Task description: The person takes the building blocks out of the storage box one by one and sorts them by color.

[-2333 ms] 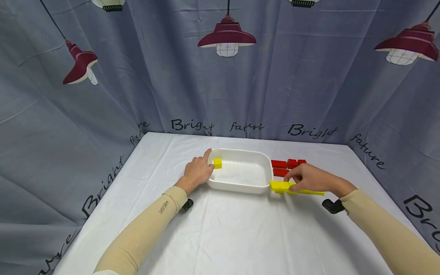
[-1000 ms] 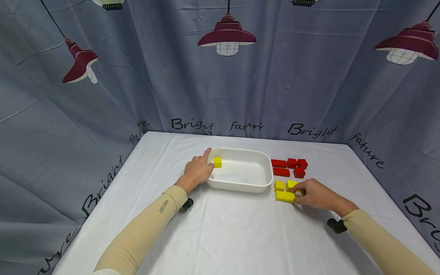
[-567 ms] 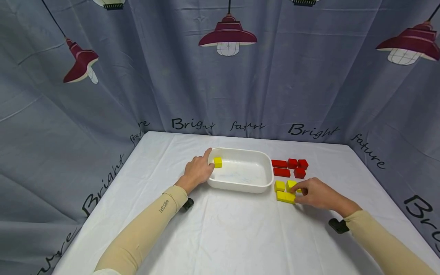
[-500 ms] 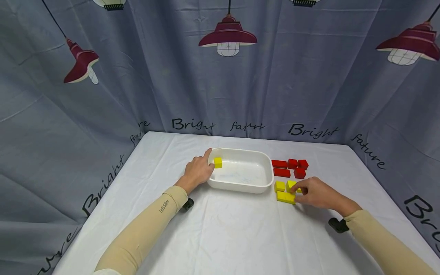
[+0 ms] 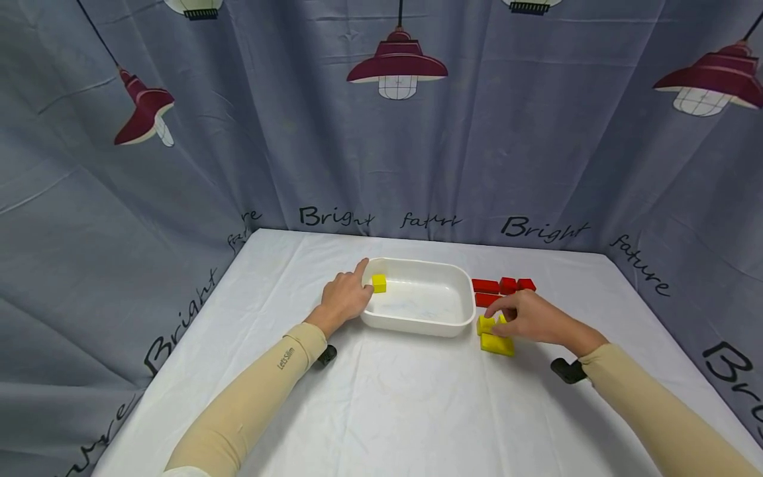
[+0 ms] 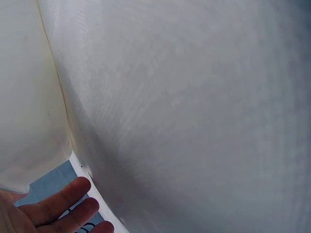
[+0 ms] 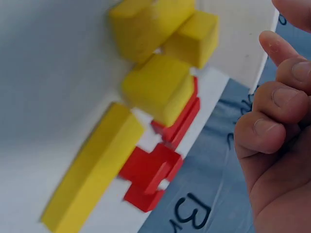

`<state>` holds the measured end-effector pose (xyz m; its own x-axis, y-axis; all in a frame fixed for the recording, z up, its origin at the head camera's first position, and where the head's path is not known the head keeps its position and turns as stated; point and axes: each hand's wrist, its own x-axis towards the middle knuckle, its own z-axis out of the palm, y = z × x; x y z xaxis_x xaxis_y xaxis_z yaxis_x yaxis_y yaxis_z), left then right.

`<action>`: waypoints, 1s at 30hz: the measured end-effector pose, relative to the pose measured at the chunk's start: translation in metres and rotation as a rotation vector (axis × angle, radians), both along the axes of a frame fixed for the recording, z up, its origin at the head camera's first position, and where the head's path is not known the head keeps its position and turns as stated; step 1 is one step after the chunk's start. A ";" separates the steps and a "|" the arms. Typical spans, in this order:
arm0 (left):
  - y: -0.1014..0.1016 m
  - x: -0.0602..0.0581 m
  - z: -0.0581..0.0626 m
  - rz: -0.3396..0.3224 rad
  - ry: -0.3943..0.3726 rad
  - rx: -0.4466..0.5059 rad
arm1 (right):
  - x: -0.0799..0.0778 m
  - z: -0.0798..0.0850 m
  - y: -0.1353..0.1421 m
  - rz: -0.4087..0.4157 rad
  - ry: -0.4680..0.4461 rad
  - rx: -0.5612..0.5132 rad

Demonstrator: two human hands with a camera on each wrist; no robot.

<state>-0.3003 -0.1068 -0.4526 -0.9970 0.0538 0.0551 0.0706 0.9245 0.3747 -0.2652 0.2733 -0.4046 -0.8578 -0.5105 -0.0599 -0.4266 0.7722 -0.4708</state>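
Note:
My left hand (image 5: 344, 297) rests at the left end of a white plastic tray (image 5: 420, 324), index finger along its far corner and thumb at the rim. Its other fingers (image 6: 73, 213) lie straight beyond the tray in the left wrist view. A yellow cube (image 5: 379, 283) sits inside the tray. To the right, my right hand (image 5: 530, 318) hovers over yellow blocks, thumb and index apart, nothing between them. Under it are a yellow cube (image 5: 485, 324), a short yellow block (image 5: 497, 344) and a long yellow bar (image 7: 92, 170), which the hand hides in the head view.
Behind the yellow blocks lie several red blocks (image 5: 485, 286), partly covered by my right hand. A white cloth (image 5: 405, 411) covers the table. Grey curtains (image 5: 334, 132) printed with lamps and writing stand behind and at both sides.
My right hand set a yellow block in front of the yellow cubes and paused at their right end. It has since let go and moved left over the cubes. The left hand stays put.

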 end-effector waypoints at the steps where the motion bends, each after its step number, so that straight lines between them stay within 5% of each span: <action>1: 0.000 0.000 0.000 0.001 -0.001 0.000 | -0.001 0.002 -0.003 0.007 -0.009 -0.013; 14: 0.000 0.001 0.001 0.004 -0.020 -0.006 | -0.026 0.019 -0.043 0.068 -0.133 -0.117; 30: -0.001 -0.001 0.001 -0.006 -0.022 -0.013 | -0.061 0.028 -0.096 0.113 -0.161 -0.124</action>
<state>-0.3008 -0.1082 -0.4521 -0.9977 0.0600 0.0325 0.0677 0.9289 0.3642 -0.3264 0.1771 -0.3768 -0.7795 -0.6144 -0.1222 -0.4185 0.6560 -0.6281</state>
